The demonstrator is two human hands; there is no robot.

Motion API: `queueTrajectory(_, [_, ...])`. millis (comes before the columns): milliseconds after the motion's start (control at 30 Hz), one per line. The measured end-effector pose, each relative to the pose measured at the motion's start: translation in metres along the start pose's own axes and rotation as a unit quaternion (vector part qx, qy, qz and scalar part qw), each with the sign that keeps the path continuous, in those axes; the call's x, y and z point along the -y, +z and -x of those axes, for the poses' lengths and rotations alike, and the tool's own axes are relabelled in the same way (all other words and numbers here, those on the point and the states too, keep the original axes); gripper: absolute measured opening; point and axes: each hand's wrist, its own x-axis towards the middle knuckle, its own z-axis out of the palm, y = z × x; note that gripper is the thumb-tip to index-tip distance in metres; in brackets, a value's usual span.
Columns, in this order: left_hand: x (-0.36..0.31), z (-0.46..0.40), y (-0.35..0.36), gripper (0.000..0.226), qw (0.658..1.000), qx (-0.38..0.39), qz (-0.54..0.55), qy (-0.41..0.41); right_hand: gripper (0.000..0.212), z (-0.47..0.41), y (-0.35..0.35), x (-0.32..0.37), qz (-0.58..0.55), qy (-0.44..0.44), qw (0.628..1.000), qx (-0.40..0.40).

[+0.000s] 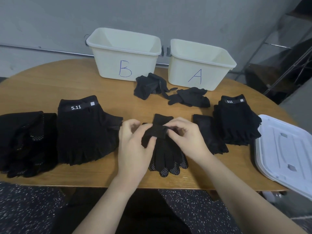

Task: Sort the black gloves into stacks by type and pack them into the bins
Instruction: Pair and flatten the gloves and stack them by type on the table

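Note:
A black dotted knit glove (pixel 166 156) lies at the table's front centre, fingers toward me. Its cuff (pixel 157 130) is folded over. My left hand (pixel 135 142) pinches the cuff's left edge and my right hand (pixel 184 134) pinches its right edge. A stack of 5.11 fingerless gloves (pixel 86 130) lies to the left, with a pile of dotted gloves (pixel 25 142) beyond it. Another 5.11 stack (pixel 236 119) sits to the right. White bin B (pixel 125 54) and bin A (pixel 199 65) stand at the back, both showing nothing inside.
Two loose heaps of black gloves (pixel 150 86) (pixel 190 97) lie in front of the bins. A single flat black glove (pixel 209 132) rests beside my right hand. A white bin lid (pixel 287 152) overhangs the wooden table (pixel 50 85) at the right edge.

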Motion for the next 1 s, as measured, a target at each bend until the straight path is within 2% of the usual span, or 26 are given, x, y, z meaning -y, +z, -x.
queueTrajectory(67, [-0.002, -0.002, -0.001, 0.035, 0.995, 0.025, -0.068, 0.071, 0.018, 0.003, 0.003, -0.001, 0.006, -0.011, 1.0, -0.001])
queueTrajectory(133, [-0.001, -0.006, -0.001, 0.032, 0.99, 0.038, -0.087, 0.105, 0.014, 0.004, 0.005, -0.003, 0.013, -0.013, 1.0, 0.002])
queueTrajectory(267, [-0.001, -0.015, -0.005, 0.021, 0.991, 0.037, -0.067, 0.109, 0.011, 0.003, 0.001, -0.011, 0.074, 0.019, 0.997, 0.027])
queueTrajectory(500, [-0.01, -0.008, -0.016, 0.018, 0.988, 0.044, -0.062, 0.136, 0.006, 0.004, 0.004, -0.016, 0.148, 0.022, 0.988, 0.037])
queueTrajectory(800, [-0.01, 0.036, -0.012, 0.026, 0.98, 0.076, -0.036, 0.18, 0.013, 0.001, 0.0, -0.014, 0.132, 0.041, 0.987, 0.077])
queueTrajectory(1000, [-0.013, 0.043, -0.005, 0.021, 0.97, 0.082, -0.07, 0.216, 0.016, 0.003, -0.002, -0.015, 0.152, 0.022, 0.984, 0.088])
